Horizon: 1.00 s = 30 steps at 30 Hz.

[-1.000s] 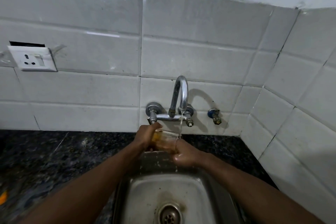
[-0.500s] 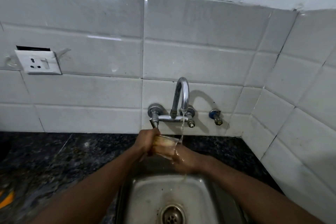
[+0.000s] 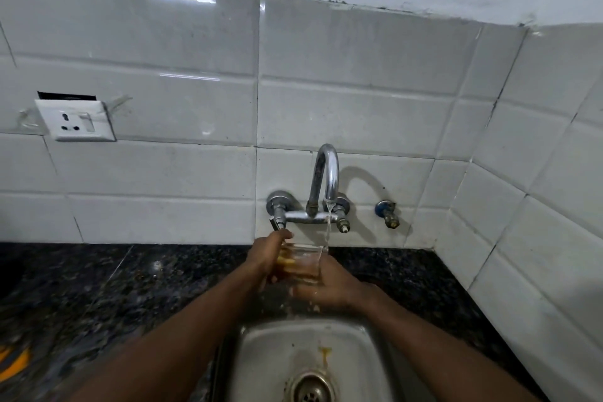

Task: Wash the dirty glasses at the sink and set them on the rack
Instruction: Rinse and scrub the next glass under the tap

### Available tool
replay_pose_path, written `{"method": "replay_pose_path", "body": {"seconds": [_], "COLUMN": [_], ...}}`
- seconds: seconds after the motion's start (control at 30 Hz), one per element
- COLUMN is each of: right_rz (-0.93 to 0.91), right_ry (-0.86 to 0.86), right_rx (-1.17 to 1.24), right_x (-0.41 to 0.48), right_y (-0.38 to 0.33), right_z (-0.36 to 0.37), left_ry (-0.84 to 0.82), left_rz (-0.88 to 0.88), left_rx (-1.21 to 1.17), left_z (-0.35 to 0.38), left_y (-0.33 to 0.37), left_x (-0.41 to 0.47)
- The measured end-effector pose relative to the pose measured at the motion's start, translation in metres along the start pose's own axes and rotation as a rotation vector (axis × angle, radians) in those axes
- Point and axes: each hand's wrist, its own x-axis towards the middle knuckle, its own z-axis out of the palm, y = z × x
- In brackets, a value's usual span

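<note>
Head view, step: I judge I am rinsing one glass [image 3: 301,263] under the tap [image 3: 326,179], above the back edge of the sink [image 3: 257,356].
Head view, doing it well: I should tip the mouth towards the stream [image 3: 329,228] so that water goes inside. At present it strikes the right rim and runs over my knuckles. Turning the glass between both palms would flush every wall, and holding it low over the basin would limit splashing.
Left hand [image 3: 266,258]: my fingers are curled close round the glass's left side, with the thumb up near the rim, so this is a firm hold and not a spread one.
Right hand [image 3: 329,289]: this one cups the glass from the right and below, fingers wrapped narrowly and wet.
Glass contents: something yellowish shows through the wall, but I cannot tell whether it is residue or a scrubber.
Sink: there is an orange stain [image 3: 324,351] above the drain [image 3: 308,390].
Rack: it is not in view, so I judge that placing the glass comes later.
</note>
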Motion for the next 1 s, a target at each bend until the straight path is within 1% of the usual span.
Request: {"method": "replay_pose_path", "body": {"seconds": [0.03,0.07,0.1,0.13,0.17,0.2,0.23,0.3,0.33,0.37,0.4,0.43,0.47,0.53,0.57,0.6,0.63,0.73,0.77,0.8,0.83,0.9,0.93,0.97,1.0], "right_rz": [0.094,0.206,0.275,0.286,0.253,0.217,0.179,0.149,0.154,0.143,0.149,0.163,0.207,0.333,0.4,0.441,0.449,0.359,0.321,0.3,0.299,0.417,0.501,0.548,0.543], "right_ry": [0.152,0.359,0.566,0.728,0.818,0.862,0.899,0.974,0.99,0.981,0.968,0.971,0.977,0.939,0.909,0.901,0.922,0.972,0.972,0.968,0.973,0.977,0.956,0.939,0.932], "right_rx": [0.2,0.288,0.287,0.218,0.103,-0.022,-0.116,-0.212,-0.245,-0.276,-0.27,-0.209,-0.077,0.344,0.534,0.618,0.571,0.088,0.006,-0.002,0.073,0.447,0.61,0.677,0.634], "right_x": [0.001,0.006,0.012,0.016,0.02,0.023,0.024,0.024,0.023,0.022,0.022,0.022,0.023,0.028,0.031,0.033,0.034,0.032,0.031,0.031,0.033,0.041,0.046,0.047,0.046], "right_y": [-0.009,-0.012,-0.011,-0.009,-0.008,-0.006,-0.006,-0.004,-0.001,0.0,0.001,0.0,-0.004,-0.008,-0.01,-0.012,-0.012,-0.005,-0.004,-0.005,-0.007,-0.011,-0.016,-0.019,-0.02], "right_z": [0.007,0.014,0.021,0.027,0.031,0.034,0.033,0.028,0.027,0.027,0.027,0.027,0.025,0.021,0.021,0.023,0.026,0.034,0.034,0.034,0.032,0.026,0.024,0.023,0.024], "left_ry": [0.0,0.026,0.066,0.124,0.175,0.202,0.21,0.218,0.215,0.211,0.205,0.218,0.252,0.281,0.281,0.282,0.279,0.248,0.232,0.234,0.262,0.309,0.331,0.349,0.358], "left_rz": [0.087,0.203,0.32,0.406,0.439,0.408,0.318,0.081,0.003,-0.034,-0.029,0.024,0.151,0.479,0.579,0.607,0.537,0.086,0.03,0.075,0.213,0.555,0.659,0.663,0.568], "left_rx": [-0.053,-0.075,-0.077,-0.068,-0.052,-0.038,-0.026,-0.01,0.004,0.033,0.064,0.097,0.11,0.156,0.213,0.257,0.283,0.266,0.232,0.195,0.176,0.184,0.229,0.276,0.307], "left_z": [0.002,0.004,0.006,0.009,0.013,0.015,0.017,0.02,0.021,0.021,0.021,0.021,0.02,0.017,0.015,0.014,0.013,0.012,0.01,0.009,0.01,0.009,0.007,0.006,0.007], "left_y": [-0.003,-0.007,-0.011,-0.015,-0.017,-0.018,-0.016,-0.007,-0.004,0.0,0.003,0.002,-0.002,-0.01,-0.014,-0.013,-0.012,0.004,0.005,0.004,0.001,-0.005,-0.005,-0.005,-0.001], "left_x": [-0.004,-0.006,-0.01,-0.011,-0.011,-0.01,-0.008,-0.007,-0.007,-0.006,-0.007,-0.007,-0.005,-0.009,-0.01,-0.012,-0.009,0.001,0.003,0.003,0.002,-0.014,-0.021,-0.02,-0.016]}}
